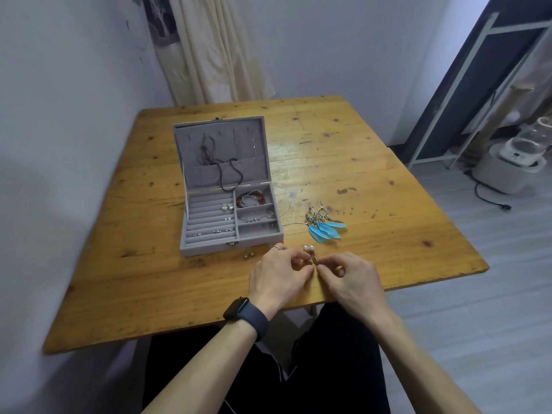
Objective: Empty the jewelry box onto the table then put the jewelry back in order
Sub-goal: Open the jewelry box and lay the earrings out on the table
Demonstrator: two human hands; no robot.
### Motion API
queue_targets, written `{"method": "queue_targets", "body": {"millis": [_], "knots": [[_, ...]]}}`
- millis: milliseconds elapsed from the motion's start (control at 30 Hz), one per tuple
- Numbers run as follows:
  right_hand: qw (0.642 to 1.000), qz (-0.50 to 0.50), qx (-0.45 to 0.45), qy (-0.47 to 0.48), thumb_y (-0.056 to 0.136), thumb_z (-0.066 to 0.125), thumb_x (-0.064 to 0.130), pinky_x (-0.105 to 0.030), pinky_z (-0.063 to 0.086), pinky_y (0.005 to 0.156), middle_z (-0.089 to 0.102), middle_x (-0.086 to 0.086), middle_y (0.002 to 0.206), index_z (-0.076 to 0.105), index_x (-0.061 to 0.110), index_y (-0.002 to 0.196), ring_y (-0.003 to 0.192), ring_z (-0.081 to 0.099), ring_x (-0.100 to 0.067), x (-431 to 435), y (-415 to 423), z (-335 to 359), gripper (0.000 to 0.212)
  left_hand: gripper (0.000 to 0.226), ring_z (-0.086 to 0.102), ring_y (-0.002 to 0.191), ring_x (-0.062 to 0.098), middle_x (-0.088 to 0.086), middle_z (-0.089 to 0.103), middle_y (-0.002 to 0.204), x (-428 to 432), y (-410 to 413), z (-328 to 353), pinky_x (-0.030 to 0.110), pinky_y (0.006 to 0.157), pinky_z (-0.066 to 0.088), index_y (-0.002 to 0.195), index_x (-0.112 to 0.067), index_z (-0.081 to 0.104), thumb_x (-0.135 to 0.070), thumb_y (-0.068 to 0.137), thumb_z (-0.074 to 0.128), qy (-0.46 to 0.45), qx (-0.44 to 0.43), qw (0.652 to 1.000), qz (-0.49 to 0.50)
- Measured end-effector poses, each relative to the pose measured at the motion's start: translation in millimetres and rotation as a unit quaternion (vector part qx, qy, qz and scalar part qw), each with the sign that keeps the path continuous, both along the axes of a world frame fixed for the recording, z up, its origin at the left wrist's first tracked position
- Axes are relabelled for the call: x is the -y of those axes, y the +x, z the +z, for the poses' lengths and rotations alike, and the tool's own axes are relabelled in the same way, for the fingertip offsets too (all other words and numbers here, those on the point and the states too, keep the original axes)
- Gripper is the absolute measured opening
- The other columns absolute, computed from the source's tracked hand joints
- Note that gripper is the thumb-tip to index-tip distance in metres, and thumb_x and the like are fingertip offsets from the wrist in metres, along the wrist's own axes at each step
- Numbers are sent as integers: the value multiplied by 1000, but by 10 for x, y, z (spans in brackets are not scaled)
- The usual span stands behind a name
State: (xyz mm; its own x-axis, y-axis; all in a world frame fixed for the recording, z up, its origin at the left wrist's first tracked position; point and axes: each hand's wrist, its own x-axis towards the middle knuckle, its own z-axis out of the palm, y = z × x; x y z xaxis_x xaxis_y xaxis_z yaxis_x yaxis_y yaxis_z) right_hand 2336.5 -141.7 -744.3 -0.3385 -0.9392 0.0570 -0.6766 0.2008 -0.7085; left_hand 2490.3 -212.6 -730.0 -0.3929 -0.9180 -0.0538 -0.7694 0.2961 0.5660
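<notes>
Pinching earring (313,260), left hand (277,276) meeting right hand (349,279)

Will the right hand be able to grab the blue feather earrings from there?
Probably yes: only bare table lies between the right hand and the feather earrings, though it pinches a small piece.

A cream curtain (215,49) hangs in the far corner against the white wall (74,70). At right, a pale metal rack frame (521,27) stands on the grey plank floor (478,324), near a white appliance (504,173) with a black cord (493,201).
</notes>
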Motion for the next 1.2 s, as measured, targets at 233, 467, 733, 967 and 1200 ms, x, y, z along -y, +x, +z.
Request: {"method": "queue_targets", "body": {"millis": [233,467,733,967,1200], "knots": [[1000,6,-2,-3,87,72,31,-11,40,69,67,15,89,78,32,93,75,56,7,-6,-6,-21,8,33,60,100,7,-19,57,106,-20,4,-1,29,82,53,117,-42,69,-55,88,62,4,4,1000,-9],[999,1,44,-28,86,76,27,-5,40,65,67,16,87,77,32,91,75,58,8,-43,-6,22,7,29,58,94,3,-19,59,94,-11,57,-27,30,84,52,114,-41,70,-49,86,67,17,-52,998,-18],[995,37,67,-58,89,73,25,-11,50,69,65,20,99,71,37,99,86,63,3,15,72,217,16,22,53,73,-4,-19,66,90,137,446,167,20,72,46,109,-38,73,-37,87,70,-11,-112,994,-16],[990,72,37,-118,89,72,23,-17,52,71,66,18,98,75,29,101,85,65,-1,526,424,405,14,16,60,74,-2,-18,68,93,621,1000,440,12,64,48,106,-36,71,-31,91,69,-66,-145,986,40],[985,137,-61,-88,92,67,32,-12,45,84,65,11,103,71,29,113,91,56,-1,1393,824,480,22,25,60,92,-3,-15,64,104,1272,1192,425,7,73,45,117,-29,69,-34,93,65,-32,-99,992,75]]}}
